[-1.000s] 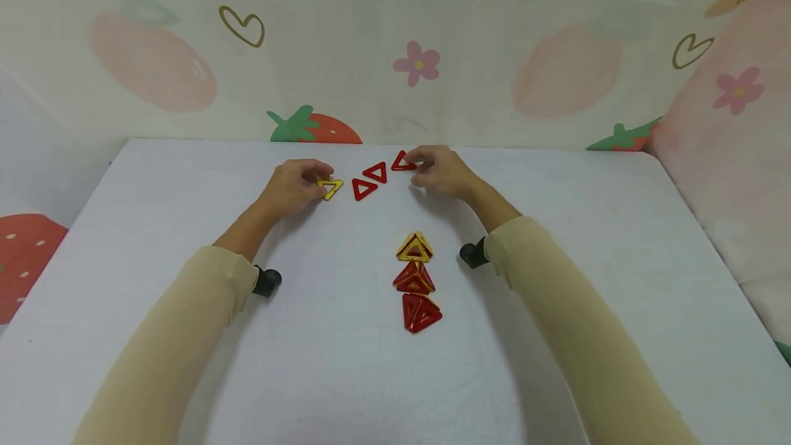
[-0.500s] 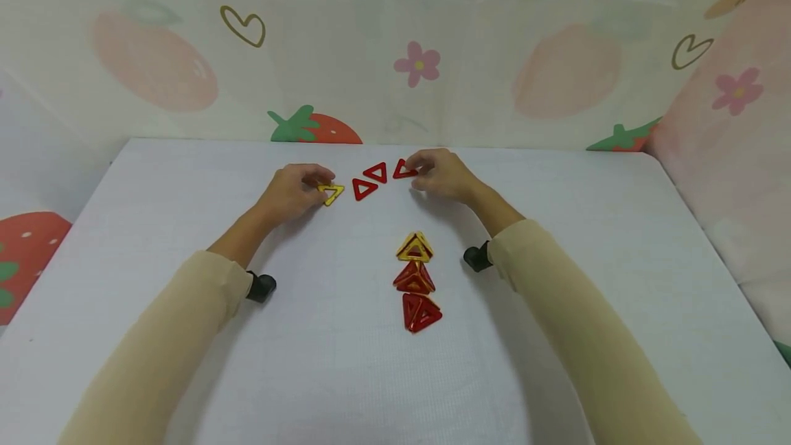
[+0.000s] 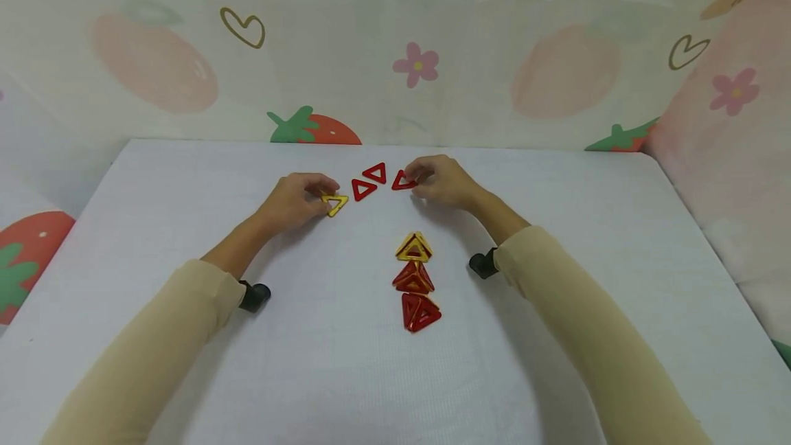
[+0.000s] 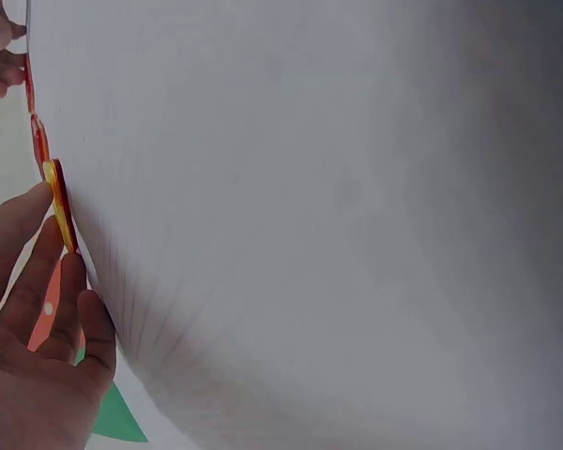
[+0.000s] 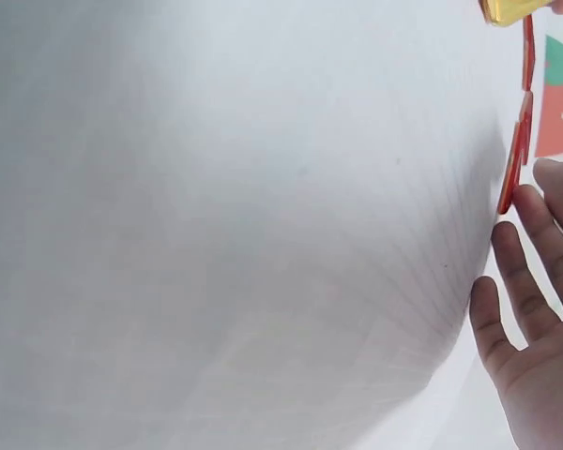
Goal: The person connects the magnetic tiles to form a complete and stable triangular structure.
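Observation:
In the head view, my left hand [image 3: 293, 203] pinches a yellow open-centred triangle tile [image 3: 342, 206] just above or on the table at the back. The left wrist view has that yellow tile [image 4: 60, 202] edge-on between thumb and fingers, with a dark red edge along one side. Opposite, my right hand [image 3: 448, 183] pinches a red triangle tile [image 3: 404, 187] between thumb and forefinger; the other fingers spread loosely in the right wrist view. Between the hands lie two loose red triangle tiles, one nearer [image 3: 355, 190] and one farther [image 3: 384, 174].
Three small pyramids of triangle tiles stand in a column nearer me: a yellow one [image 3: 414, 249], a red one [image 3: 414, 280] and another red one [image 3: 422, 316]. A white cloth covers the table [image 3: 334, 356]. A printed curtain [image 3: 469, 88] hangs behind its back edge.
Both hands have moved nearer to me, the left one also slightly rightward, each bringing its tile along. The two loose red tiles and the pyramids have stayed in place.

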